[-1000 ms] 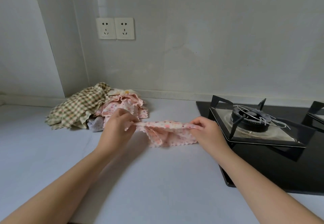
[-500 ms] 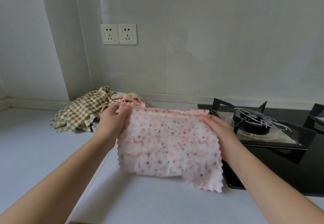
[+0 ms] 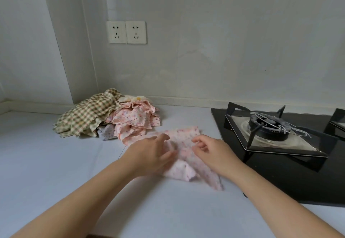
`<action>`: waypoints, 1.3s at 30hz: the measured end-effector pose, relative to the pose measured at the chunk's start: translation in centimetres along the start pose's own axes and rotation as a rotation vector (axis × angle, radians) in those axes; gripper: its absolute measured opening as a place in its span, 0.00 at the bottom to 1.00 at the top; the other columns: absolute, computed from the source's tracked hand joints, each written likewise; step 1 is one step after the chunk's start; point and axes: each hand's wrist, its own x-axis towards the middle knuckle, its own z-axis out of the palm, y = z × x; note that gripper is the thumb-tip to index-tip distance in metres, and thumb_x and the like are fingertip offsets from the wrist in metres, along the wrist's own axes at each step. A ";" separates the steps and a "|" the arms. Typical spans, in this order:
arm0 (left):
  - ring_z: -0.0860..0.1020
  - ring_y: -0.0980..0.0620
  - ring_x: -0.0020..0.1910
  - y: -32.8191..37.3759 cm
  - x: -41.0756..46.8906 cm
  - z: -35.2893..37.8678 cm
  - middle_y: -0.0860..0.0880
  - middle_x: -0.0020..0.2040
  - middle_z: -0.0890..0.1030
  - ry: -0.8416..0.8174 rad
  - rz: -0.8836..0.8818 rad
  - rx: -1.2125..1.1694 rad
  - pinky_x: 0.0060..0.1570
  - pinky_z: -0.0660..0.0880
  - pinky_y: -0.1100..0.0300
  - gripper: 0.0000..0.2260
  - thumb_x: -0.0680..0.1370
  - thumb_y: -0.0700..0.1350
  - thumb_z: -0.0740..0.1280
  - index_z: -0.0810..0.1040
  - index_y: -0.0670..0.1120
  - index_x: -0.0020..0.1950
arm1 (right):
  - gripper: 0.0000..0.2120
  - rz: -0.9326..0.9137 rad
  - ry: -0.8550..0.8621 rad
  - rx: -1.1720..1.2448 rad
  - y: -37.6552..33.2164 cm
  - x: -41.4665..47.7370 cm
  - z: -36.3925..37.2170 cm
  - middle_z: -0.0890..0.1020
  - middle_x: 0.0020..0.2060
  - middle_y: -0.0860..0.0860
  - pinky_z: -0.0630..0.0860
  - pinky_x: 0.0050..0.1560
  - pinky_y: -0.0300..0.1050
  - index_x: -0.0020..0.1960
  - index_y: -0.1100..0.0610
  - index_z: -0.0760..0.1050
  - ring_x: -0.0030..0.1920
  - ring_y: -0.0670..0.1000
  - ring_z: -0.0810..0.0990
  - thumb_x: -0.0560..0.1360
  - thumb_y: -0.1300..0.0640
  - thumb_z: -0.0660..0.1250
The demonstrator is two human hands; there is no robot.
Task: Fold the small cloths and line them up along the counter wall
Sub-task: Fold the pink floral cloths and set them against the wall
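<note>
A pink speckled cloth lies rumpled on the white counter, just left of the stove. My left hand rests on its left part with fingers spread and blurred by motion. My right hand hovers over its right part, fingers loosely curled, touching the fabric; I cannot see a firm grip. Behind, near the wall corner, sits a heap of unfolded cloths: a green checked cloth, pink floral cloths and a pale purple one.
A black gas stove with a burner and metal pan supports fills the right side, its edge close to the cloth. Two wall sockets are above the heap. The counter wall runs behind.
The cloth, held up and spread in front of me half a second ago, now lies on the counter. Both hands have let go of its top corners and moved onto it.
</note>
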 end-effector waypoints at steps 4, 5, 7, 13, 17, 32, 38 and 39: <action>0.72 0.50 0.62 -0.6 -0.4 1.2 0.53 0.64 0.73 0.072 0.100 0.061 0.58 0.67 0.56 0.31 0.70 0.70 0.53 0.66 0.54 0.66 | 0.28 -0.099 -0.272 -0.207 -0.2 -0.2 0.0 0.60 0.75 0.46 0.51 0.74 0.42 0.75 0.48 0.58 0.75 0.45 0.55 0.79 0.41 0.58; 0.73 0.51 0.61 -0.6 -0.3 1.3 0.55 0.63 0.74 0.109 0.137 0.072 0.57 0.68 0.56 0.29 0.70 0.70 0.55 0.68 0.55 0.65 | 0.31 -0.106 -0.323 -0.248 -0.1 -0.4 0.0 0.53 0.77 0.46 0.45 0.75 0.45 0.76 0.46 0.54 0.77 0.44 0.48 0.78 0.38 0.57; 0.76 0.52 0.55 -0.5 -0.1 1.4 0.55 0.56 0.77 0.120 0.173 0.045 0.50 0.72 0.58 0.28 0.69 0.70 0.56 0.74 0.54 0.60 | 0.35 -0.102 -0.362 -0.284 0.0 -0.6 0.1 0.46 0.78 0.47 0.37 0.75 0.48 0.77 0.44 0.49 0.77 0.45 0.40 0.75 0.35 0.58; 0.77 0.46 0.47 -1.1 0.3 1.4 0.49 0.46 0.79 0.224 0.132 -0.057 0.43 0.73 0.54 0.05 0.78 0.46 0.63 0.76 0.47 0.50 | 0.36 -0.199 -0.346 -0.177 -0.6 -0.9 -0.1 0.48 0.77 0.40 0.46 0.73 0.36 0.75 0.40 0.55 0.76 0.40 0.45 0.72 0.39 0.68; 0.76 0.52 0.49 -2.1 0.3 0.5 0.53 0.48 0.78 0.082 0.155 -0.182 0.49 0.73 0.56 0.21 0.72 0.66 0.60 0.76 0.51 0.52 | 0.29 -0.226 -0.369 -0.216 -0.9 -0.8 -0.3 0.54 0.76 0.40 0.50 0.73 0.36 0.73 0.41 0.62 0.75 0.39 0.50 0.74 0.41 0.66; 0.77 0.51 0.45 -2.6 0.0 0.7 0.52 0.46 0.79 0.213 0.185 -0.211 0.44 0.73 0.55 0.09 0.76 0.52 0.65 0.74 0.48 0.51 | 0.21 -0.094 0.039 -0.212 0.1 0.1 -0.5 0.82 0.52 0.52 0.75 0.50 0.48 0.59 0.49 0.75 0.52 0.56 0.78 0.72 0.66 0.59; 0.76 0.55 0.49 -3.4 0.1 0.7 0.55 0.49 0.79 0.260 0.094 -0.250 0.48 0.73 0.58 0.10 0.75 0.45 0.70 0.75 0.49 0.54 | 0.13 -0.033 0.248 0.144 0.9 0.3 -0.8 0.80 0.37 0.48 0.68 0.34 0.33 0.46 0.56 0.78 0.35 0.49 0.75 0.71 0.71 0.61; 0.75 0.59 0.47 -3.4 0.2 0.7 0.55 0.46 0.79 0.302 0.056 -0.309 0.46 0.72 0.60 0.08 0.75 0.44 0.69 0.75 0.49 0.53 | 0.12 -0.005 0.256 0.197 1.0 0.4 -0.8 0.79 0.36 0.49 0.67 0.32 0.35 0.46 0.56 0.77 0.32 0.47 0.73 0.71 0.70 0.61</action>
